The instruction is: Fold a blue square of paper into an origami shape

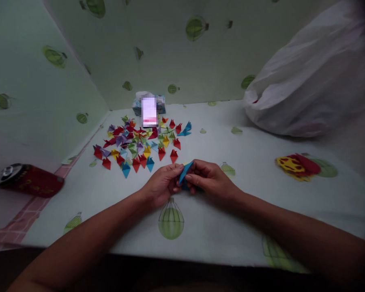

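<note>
Between my two hands, just above the middle of the table, is a piece of folded blue origami paper [186, 172]. My left hand [166, 182] pinches its left side between thumb and fingers. From the other side my right hand [211, 178] grips it, the thumb pressed on its face. Part of the paper is hidden behind the fingers. Beyond the hands, to the left, lies a spread of small folded paper cranes [136, 164] in red, blue, yellow, green and purple. A blue paper crane [186, 129] with spread wings sits at the right edge of the group.
Behind the cranes, a phone [149, 111] with a lit, blurred screen leans on a tissue box [161, 104]. At the left a red can [30, 180] stands. A large white plastic bag [292, 89] fills the back right, with a red and yellow item [298, 165] before it.
</note>
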`<state>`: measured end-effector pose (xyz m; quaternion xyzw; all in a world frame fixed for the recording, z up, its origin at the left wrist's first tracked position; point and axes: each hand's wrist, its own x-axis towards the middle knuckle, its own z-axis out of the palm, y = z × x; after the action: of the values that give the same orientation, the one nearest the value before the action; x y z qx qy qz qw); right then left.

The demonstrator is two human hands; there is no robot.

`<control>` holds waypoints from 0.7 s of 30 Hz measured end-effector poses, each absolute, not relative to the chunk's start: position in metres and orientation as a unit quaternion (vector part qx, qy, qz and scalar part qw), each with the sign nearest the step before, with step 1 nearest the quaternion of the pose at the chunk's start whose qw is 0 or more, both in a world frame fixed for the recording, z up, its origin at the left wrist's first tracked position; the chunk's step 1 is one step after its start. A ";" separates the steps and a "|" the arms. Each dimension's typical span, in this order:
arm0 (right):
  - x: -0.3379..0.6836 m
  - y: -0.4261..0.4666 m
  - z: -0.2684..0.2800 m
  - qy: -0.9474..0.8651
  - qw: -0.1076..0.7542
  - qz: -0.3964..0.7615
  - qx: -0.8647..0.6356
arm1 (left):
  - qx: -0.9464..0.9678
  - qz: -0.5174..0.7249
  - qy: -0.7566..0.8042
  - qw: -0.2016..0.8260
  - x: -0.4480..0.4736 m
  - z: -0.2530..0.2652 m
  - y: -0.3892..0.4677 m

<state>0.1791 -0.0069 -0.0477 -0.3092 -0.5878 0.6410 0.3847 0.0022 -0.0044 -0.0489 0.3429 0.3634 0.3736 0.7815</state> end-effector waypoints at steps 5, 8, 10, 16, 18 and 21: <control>0.179 -0.006 -0.048 -0.591 0.386 0.637 -0.310 | 0.341 0.376 0.355 0.785 0.002 -0.049 -0.004; 0.179 -0.006 -0.049 -0.591 0.386 0.638 -0.308 | 0.337 0.375 0.357 0.786 0.002 -0.048 -0.005; 0.179 -0.006 -0.049 -0.590 0.387 0.639 -0.305 | 0.335 0.371 0.356 0.789 0.002 -0.047 -0.005; 0.179 -0.006 -0.049 -0.588 0.391 0.641 -0.301 | 0.331 0.368 0.358 0.792 0.001 -0.047 -0.005; 0.179 -0.007 -0.048 -0.586 0.390 0.643 -0.302 | 0.334 0.367 0.356 0.791 0.001 -0.048 -0.005; 0.179 -0.007 -0.047 -0.589 0.385 0.641 -0.306 | 0.338 0.368 0.357 0.789 0.002 -0.049 -0.005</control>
<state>0.1789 -0.0070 -0.0474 -0.3062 -0.5892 0.6411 0.3848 0.0016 -0.0048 -0.0489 0.3377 0.3574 0.3685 0.7889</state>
